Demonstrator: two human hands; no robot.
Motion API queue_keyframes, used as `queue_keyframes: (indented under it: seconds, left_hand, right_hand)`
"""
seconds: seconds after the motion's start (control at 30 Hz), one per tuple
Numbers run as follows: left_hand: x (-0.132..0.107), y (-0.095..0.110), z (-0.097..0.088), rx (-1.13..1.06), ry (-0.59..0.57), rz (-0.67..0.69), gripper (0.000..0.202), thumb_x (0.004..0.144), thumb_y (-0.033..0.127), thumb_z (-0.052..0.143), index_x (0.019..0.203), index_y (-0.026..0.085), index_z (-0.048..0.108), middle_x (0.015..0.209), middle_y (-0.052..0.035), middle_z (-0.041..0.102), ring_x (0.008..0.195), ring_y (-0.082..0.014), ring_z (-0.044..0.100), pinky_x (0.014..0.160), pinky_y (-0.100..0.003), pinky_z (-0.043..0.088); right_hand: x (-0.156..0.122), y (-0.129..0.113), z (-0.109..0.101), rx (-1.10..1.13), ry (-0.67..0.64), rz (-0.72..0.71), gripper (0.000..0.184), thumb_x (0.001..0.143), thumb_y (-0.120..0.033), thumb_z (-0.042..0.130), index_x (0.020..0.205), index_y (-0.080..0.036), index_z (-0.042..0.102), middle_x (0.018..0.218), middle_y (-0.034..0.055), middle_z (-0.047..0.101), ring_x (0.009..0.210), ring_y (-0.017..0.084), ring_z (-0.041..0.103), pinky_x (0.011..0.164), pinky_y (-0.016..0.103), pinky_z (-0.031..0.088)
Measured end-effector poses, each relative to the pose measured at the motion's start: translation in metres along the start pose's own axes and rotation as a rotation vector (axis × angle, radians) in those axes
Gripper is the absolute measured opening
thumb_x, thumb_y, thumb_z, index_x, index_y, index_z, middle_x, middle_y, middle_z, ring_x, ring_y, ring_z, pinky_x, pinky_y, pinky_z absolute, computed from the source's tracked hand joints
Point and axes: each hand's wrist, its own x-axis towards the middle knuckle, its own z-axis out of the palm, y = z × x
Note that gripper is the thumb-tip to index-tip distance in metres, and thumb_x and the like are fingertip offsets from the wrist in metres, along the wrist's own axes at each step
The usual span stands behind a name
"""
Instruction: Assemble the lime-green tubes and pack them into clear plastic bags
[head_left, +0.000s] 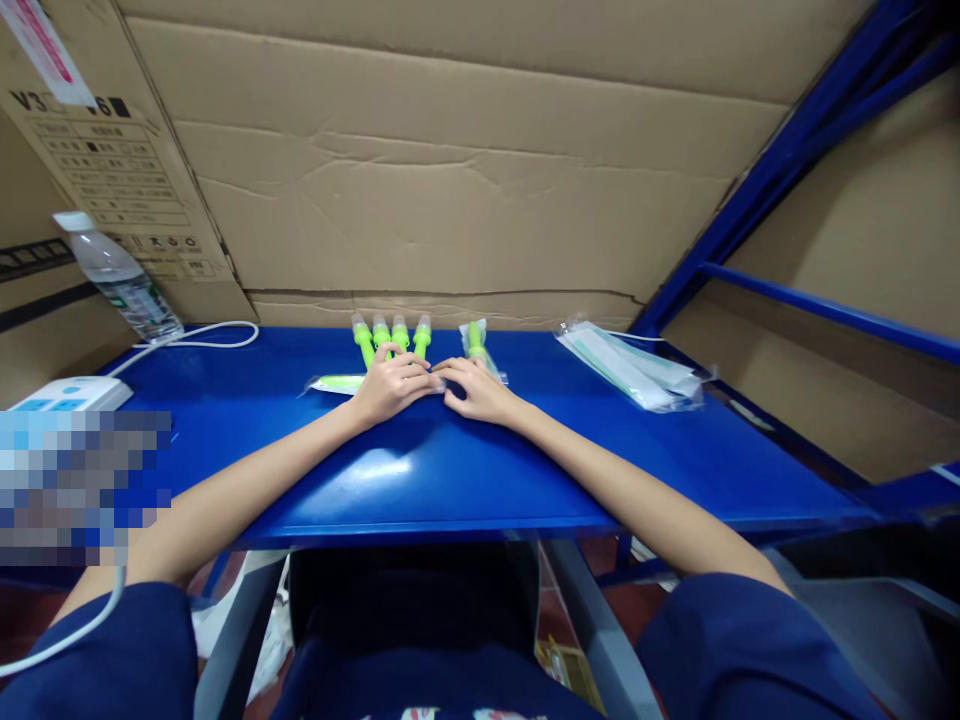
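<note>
Both hands rest together on the blue shelf (525, 470), fingertips meeting. My left hand (391, 385) is curled, its fingers pinched toward my right hand (475, 390), which is curled too. Between them lies something small that I cannot make out. Just behind the hands several green tubes with clear caps (390, 337) lie side by side. A green tube in a clear bag (337, 383) lies left of my left hand. Another bagged green tube (478, 345) lies behind my right hand.
A stack of clear bags (637, 368) lies at the right of the shelf. A water bottle (120, 280) leans at the far left beside a white device (67, 393) with a white cable (202, 340). Cardboard (465, 180) walls the back; blue rack bars (825, 310) stand right.
</note>
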Motion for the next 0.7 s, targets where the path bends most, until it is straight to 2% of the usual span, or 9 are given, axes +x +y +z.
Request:
queue_keyframes:
  seconds: [0.13,0.23,0.33,0.53,0.6,0.7]
  left_hand:
    - [0.000,0.002,-0.001,0.024,0.036,0.039,0.026,0.102,0.036,0.051,0.097,0.026,0.075,0.088,-0.0005,0.078,0.090,-0.0163,0.071,0.101,-0.043,0.034]
    - [0.001,0.004,-0.001,0.031,0.028,0.055,0.026,0.103,0.034,0.050,0.098,0.026,0.074,0.087,-0.0006,0.078,0.087,-0.0169,0.071,0.101,-0.045,0.035]
    - [0.001,0.006,-0.002,0.018,0.007,0.064,0.027,0.104,0.033,0.048,0.100,0.026,0.074,0.088,-0.0006,0.078,0.086,-0.0170,0.071,0.101,-0.045,0.034]
    - [0.002,0.009,-0.007,0.009,0.027,0.034,0.028,0.102,0.041,0.050,0.113,0.028,0.073,0.104,-0.0040,0.079,0.095,-0.0192,0.070,0.103,-0.045,0.030]
    - [0.002,0.009,-0.010,0.033,0.041,0.009,0.030,0.102,0.042,0.050,0.113,0.027,0.073,0.101,-0.0042,0.079,0.093,-0.0190,0.069,0.102,-0.045,0.031]
    - [0.002,0.009,-0.012,0.062,0.044,0.003,0.030,0.103,0.038,0.048,0.102,0.026,0.075,0.088,-0.0014,0.079,0.086,-0.0170,0.067,0.099,-0.043,0.032]
  right_hand:
    - [0.000,-0.005,0.002,0.018,-0.008,0.006,0.026,0.087,-0.029,0.066,0.112,-0.019,0.063,0.122,0.0109,0.069,0.112,0.027,0.061,0.094,0.041,0.035]
    - [0.000,-0.006,0.003,0.023,-0.005,-0.003,0.022,0.094,-0.037,0.063,0.106,-0.019,0.062,0.112,0.0096,0.071,0.105,0.026,0.062,0.091,0.039,0.036]
    - [0.000,-0.007,0.005,0.021,0.006,-0.027,0.020,0.099,-0.037,0.056,0.100,-0.018,0.063,0.104,0.0091,0.072,0.096,0.024,0.062,0.085,0.036,0.037]
    - [-0.001,-0.006,0.004,-0.041,0.032,-0.032,0.018,0.095,-0.035,0.060,0.093,-0.017,0.063,0.094,0.0107,0.071,0.088,0.025,0.061,0.079,0.036,0.037]
    - [-0.002,-0.007,0.003,-0.051,0.034,-0.031,0.021,0.095,-0.038,0.061,0.095,-0.017,0.064,0.094,0.0111,0.072,0.088,0.025,0.062,0.079,0.036,0.038]
    - [-0.003,-0.009,0.002,-0.042,0.050,-0.029,0.028,0.096,-0.044,0.059,0.099,-0.017,0.066,0.096,0.0108,0.073,0.091,0.026,0.065,0.082,0.038,0.039]
